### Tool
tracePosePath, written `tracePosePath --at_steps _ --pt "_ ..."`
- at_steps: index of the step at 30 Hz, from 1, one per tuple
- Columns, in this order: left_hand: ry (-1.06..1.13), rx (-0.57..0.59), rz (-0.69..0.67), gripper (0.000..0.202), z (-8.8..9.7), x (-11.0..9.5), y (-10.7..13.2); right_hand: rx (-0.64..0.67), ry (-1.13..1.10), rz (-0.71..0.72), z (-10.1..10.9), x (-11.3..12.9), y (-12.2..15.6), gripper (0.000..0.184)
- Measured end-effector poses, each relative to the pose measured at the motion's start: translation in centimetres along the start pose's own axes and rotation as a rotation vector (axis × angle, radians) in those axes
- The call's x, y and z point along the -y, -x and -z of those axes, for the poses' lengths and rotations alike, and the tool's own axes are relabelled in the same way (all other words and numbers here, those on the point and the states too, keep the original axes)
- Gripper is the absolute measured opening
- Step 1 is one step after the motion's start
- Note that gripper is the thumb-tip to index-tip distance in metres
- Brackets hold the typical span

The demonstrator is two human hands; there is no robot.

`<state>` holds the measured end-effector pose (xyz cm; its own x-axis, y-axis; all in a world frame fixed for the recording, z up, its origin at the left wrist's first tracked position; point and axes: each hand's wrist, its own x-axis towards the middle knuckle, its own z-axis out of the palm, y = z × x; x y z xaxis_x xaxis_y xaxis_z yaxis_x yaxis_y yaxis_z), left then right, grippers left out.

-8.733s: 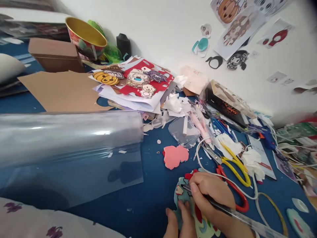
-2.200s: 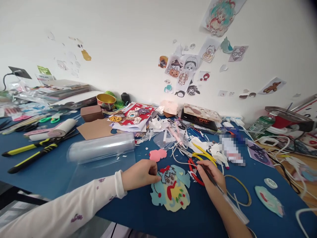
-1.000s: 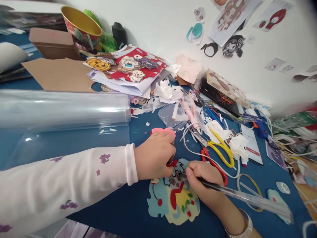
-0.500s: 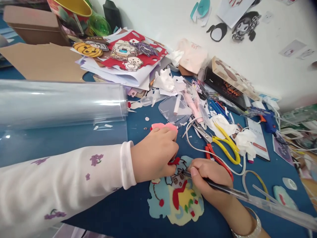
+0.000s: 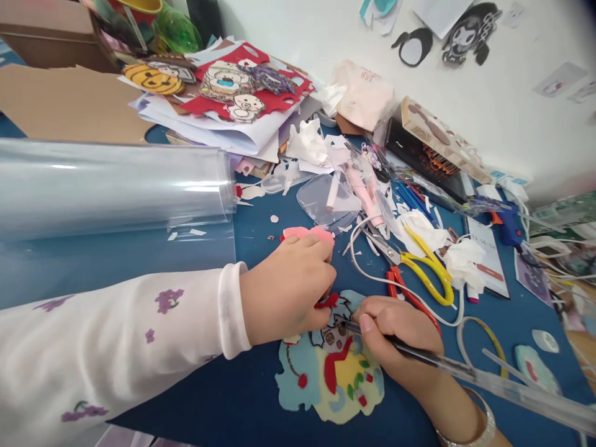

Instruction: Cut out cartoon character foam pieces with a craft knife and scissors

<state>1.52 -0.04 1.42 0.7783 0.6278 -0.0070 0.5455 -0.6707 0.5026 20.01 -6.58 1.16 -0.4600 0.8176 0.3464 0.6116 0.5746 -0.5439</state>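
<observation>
A colourful felt character cutout [image 5: 349, 397], pale blue and yellow with red and green details, lies flat on the blue table. My right hand [image 5: 400, 332] grips a pen [image 5: 419, 355] with a dark front end and a long clear barrel. Its tip meets the grey part of the figure just above the brown eyes. Across the cutout's upper left lies my left hand [image 5: 291, 282], fingers curled and thumb pressing down beside a red bow-like piece. Pink felt [image 5: 307, 233] sticks out past the knuckles. The hand hides much of the upper part.
Yellow-handled scissors [image 5: 431, 276] and a red-handled tool [image 5: 395, 279] lie right of my hands, with a white cord looping around. A clear plastic roll [image 5: 112, 183] fills the left. Behind are scraps, stacked paper [image 5: 200, 127], a phone [image 5: 487, 257] and a blue glue gun [image 5: 510, 226].
The view has shifted slightly. Both hands, the pen and the cutout keep nearly the same places relative to each other.
</observation>
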Motion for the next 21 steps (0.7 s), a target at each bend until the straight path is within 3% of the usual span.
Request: tracePosePath --at_steps 10,14,17,21 --pt "-0.022 0.009 -0.005 0.013 -0.04 -0.02 0.04 0.024 0.065 0.011 0.18 0.11 -0.09 0.034" --pt "-0.026 0.018 -0.006 0.014 0.03 -0.03 -0.01 0.118 0.146 0.010 0.54 0.51 -0.15 0.036" --pt "-0.037 0.020 -0.006 0.015 0.04 -0.02 -0.10 0.190 0.184 0.068 0.56 0.74 -0.23 0.036" --pt "-0.040 0.011 -0.019 0.015 -0.06 0.03 -0.19 0.193 0.172 0.130 0.25 0.76 -0.40 0.032"
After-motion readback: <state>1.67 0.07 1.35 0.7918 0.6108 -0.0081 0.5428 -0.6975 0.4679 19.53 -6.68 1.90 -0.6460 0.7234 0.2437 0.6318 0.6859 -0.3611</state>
